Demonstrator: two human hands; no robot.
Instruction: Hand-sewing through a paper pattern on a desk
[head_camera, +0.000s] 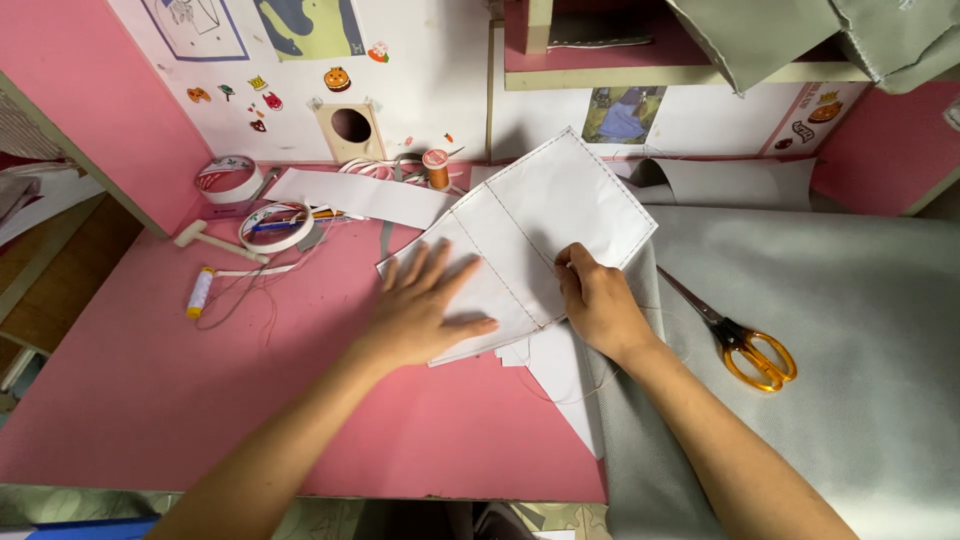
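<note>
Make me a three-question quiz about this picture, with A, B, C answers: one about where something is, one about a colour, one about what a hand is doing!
1. Where do the scissors lie?
A. on the grey fabric
B. on the pink table
C. in a hand

2. What colour are the scissor handles?
A. blue
B. orange
C. green

3. What is the left hand doing?
A. holding thread
B. lying flat on the white stitched piece
C. gripping the scissors

Answers: 1 A, they rest on grey cloth beside the right hand. 2 B, both loops are orange. 3 B, its fingers spread on the piece.
</note>
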